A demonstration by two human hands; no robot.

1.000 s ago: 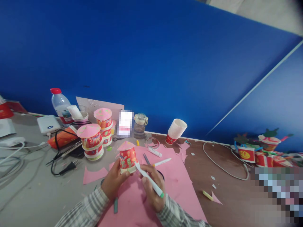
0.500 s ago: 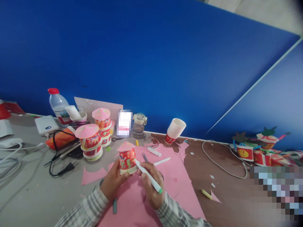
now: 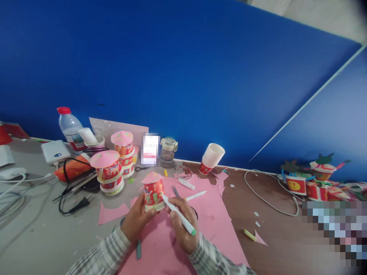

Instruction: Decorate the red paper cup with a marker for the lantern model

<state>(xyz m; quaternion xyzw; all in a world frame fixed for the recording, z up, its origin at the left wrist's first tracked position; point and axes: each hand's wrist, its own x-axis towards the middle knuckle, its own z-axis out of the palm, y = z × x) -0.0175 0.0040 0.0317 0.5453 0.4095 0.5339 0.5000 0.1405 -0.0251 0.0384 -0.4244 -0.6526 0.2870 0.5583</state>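
The person's left hand (image 3: pixel 137 219) is wrapped around a red paper cup (image 3: pixel 154 194), low on its side. The right hand (image 3: pixel 184 226) pinches a white pen with a green end (image 3: pixel 180 217). The hands are apart, with the cup up between them, over a big pink paper sheet (image 3: pixel 215 244).

The cup is upside down and already has a pointy pink paper roof (image 3: pixel 153 177). The pen tip is at the cup's right side, so the drawing looks partway done. It is too small to tell if the tip touches, or how much drawing is left.

To the left, a near cup tower (image 3: pixel 110 173) and a far cup tower (image 3: pixel 124 151) look finished, with green marks on their pink roofs. The held cup is not on a tower.
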